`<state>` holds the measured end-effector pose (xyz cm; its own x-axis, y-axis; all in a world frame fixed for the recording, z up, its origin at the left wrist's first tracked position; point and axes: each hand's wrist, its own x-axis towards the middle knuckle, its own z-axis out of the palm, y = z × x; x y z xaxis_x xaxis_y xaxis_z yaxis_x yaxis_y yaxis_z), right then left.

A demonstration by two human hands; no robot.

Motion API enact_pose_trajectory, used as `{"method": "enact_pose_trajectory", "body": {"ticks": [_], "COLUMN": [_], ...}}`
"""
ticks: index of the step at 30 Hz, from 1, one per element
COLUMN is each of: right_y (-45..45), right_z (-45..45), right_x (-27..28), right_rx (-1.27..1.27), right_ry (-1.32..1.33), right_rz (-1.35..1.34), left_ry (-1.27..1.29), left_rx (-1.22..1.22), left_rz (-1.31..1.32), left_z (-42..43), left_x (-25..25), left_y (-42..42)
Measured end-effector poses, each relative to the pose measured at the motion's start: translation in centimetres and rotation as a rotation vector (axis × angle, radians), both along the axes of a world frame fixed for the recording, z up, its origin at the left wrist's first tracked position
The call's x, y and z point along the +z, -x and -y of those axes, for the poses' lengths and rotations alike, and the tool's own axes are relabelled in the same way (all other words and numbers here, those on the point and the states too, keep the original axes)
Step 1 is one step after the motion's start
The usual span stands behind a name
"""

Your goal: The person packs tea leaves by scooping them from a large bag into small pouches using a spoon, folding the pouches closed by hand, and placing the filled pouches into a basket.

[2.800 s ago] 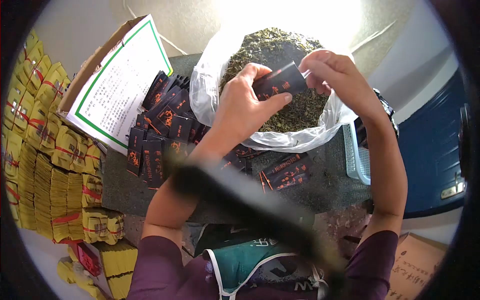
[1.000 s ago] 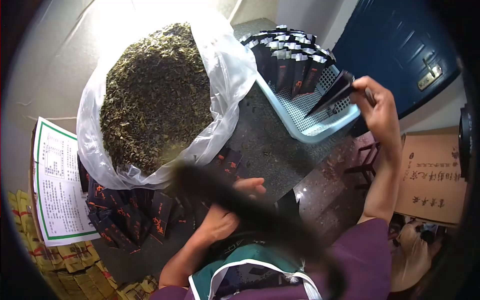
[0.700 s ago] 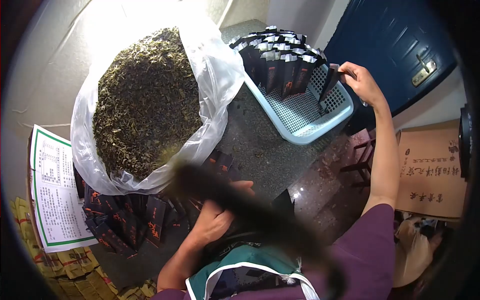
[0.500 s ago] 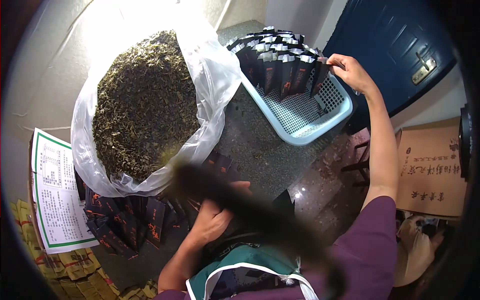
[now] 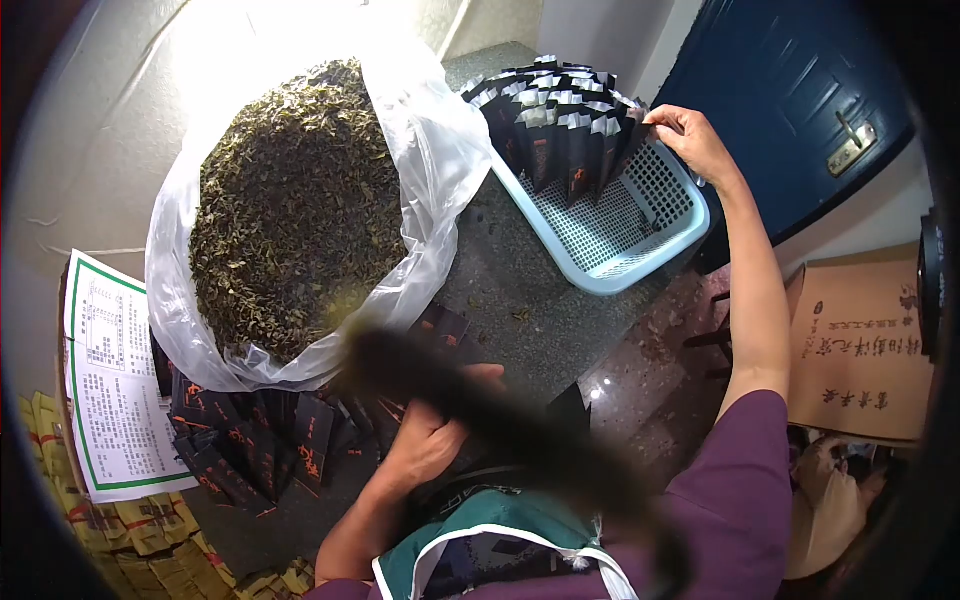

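Note:
My right hand [image 5: 690,142] pinches the top of a black packet [image 5: 630,140] at the right end of the upright packets in a light blue basket [image 5: 612,283]. Those filled packets [image 5: 575,160] have silvery tops and crowd the basket's far part. My left hand [image 5: 428,445] rests near the table's front edge, partly covered by a dark blurred object; whether it holds anything is hidden. Left of the basket stands a clear plastic bag [image 5: 445,130] full of dry leaves [image 5: 295,210]. Flat black packets [image 5: 255,445] lie heaped in front of the bag.
A printed sheet [image 5: 115,380] with a green border stands at the left, above yellow bundles [image 5: 140,525]. The dark blurred object [image 5: 500,420] crosses the near view. At right are a blue door [image 5: 790,100], a cardboard box [image 5: 855,345] and a stool [image 5: 712,340].
The view has swung right from the leaves to the basket. My right hand has carried a packet from above the basket's right side to the row of upright packets. My left hand has come down from the bag.

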<state>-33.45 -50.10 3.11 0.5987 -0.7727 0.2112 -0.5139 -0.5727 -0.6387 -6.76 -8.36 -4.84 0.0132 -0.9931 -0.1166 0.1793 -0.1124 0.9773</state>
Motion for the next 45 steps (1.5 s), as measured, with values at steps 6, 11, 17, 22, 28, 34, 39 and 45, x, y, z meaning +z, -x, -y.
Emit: {"method": "enact_pose_trajectory", "body": {"ticks": [6,11,17,22,28,34,39,45], "right_y": [-0.4,0.8,-0.1,-4.3,-10.2,-11.4,-11.2,-11.6], "right_z": [-1.7,-4.1,-12.1,-19.8,-26.9,-28.9,-27.5,-27.3], "right_x": [0.6,1.8,4.3,1.8,-7.3,-11.8,-11.6,-11.8], "right_rx": [-0.007,-0.163,-0.148,0.467,0.344,0.187,0.215,0.266], "right_ry": [0.026,0.16,-0.125,-0.366,-0.803,-0.933,-0.915,-0.911], "right_rz": [0.114,0.157,0.571,0.616,0.72,0.975,0.93,0.962], "left_ry": [0.022,0.029,0.115,0.209,0.402,0.051,-0.116,-0.061], "left_rx": [-0.003,0.006,-0.018,0.069,0.364,0.427,0.393,0.456], "left_rz": [0.021,0.01,0.285,0.421,0.874,1.286,1.404,1.391], "left_z": [-0.2,-0.4,-0.1,-1.4,-2.6,-0.7,1.4,1.0], "left_x": [0.0,0.1,1.0,0.1,-1.2,0.5,0.1,-0.1], "left_y": [-0.2,-0.1,0.6,1.3,-0.1,-1.1,-1.6,-1.8]}}
